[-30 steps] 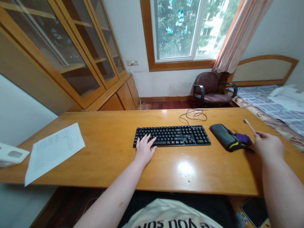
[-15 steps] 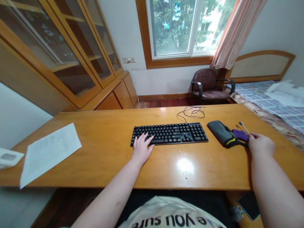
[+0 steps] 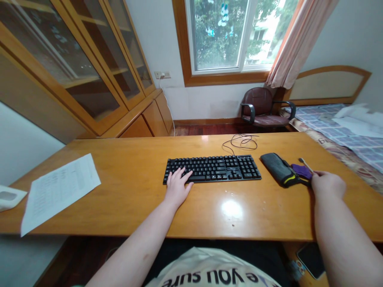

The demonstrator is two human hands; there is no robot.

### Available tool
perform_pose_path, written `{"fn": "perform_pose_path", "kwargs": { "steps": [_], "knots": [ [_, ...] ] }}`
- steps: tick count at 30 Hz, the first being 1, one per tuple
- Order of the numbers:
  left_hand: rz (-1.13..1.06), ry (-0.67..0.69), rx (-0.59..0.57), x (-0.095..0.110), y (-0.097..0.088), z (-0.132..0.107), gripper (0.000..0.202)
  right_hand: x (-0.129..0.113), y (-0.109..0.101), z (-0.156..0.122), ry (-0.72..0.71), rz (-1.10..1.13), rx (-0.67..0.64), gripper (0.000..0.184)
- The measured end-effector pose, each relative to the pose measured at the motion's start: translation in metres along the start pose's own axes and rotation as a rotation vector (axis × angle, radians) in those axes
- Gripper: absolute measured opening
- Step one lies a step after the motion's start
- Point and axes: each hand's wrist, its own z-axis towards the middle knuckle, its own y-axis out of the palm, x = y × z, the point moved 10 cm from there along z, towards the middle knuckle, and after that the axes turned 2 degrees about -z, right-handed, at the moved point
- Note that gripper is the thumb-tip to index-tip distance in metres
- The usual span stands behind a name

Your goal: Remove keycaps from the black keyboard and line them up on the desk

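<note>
A black keyboard (image 3: 214, 168) lies in the middle of the wooden desk (image 3: 134, 191). My left hand (image 3: 177, 187) rests flat on the keyboard's left end, fingers spread. My right hand (image 3: 327, 184) is closed in a pinch on a thin white stick (image 3: 305, 164) with a small head, which points up and to the left. Just left of that hand lie a dark grey pouch (image 3: 277, 169) with a yellow-green trim and a small purple thing (image 3: 302, 171). The keyboard's cable (image 3: 241, 142) coils behind it.
A printed sheet (image 3: 58, 189) lies at the desk's left end, beside a white object (image 3: 7, 197) at the edge. A phone (image 3: 312, 259) lies below the desk at lower right. Behind the desk are a brown armchair (image 3: 263, 109), a bed (image 3: 344, 131) and glass-door cabinets (image 3: 89, 67).
My right hand has drawn in toward the purple thing and the pouch, lowering the white stick. The left hand has stayed on the keyboard. The view has shifted slightly.
</note>
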Motion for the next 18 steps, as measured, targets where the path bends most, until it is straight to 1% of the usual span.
{"fn": "perform_pose_path", "kwargs": {
  "steps": [5,7,11,18],
  "knots": [
    [-0.005,-0.012,-0.004,0.000,0.000,0.001,0.042,0.005,0.000,-0.001,0.056,-0.097,0.003,0.047],
    [-0.004,-0.017,-0.007,-0.001,0.000,0.001,0.042,0.005,-0.002,-0.002,0.065,-0.085,0.018,0.049],
    [-0.008,-0.017,-0.008,-0.002,0.000,0.001,0.042,0.002,-0.011,-0.006,0.057,-0.038,0.104,0.051],
    [-0.006,-0.012,-0.003,-0.002,0.001,0.001,0.042,-0.001,-0.015,-0.009,0.024,-0.014,0.174,0.047]
  ]
}}
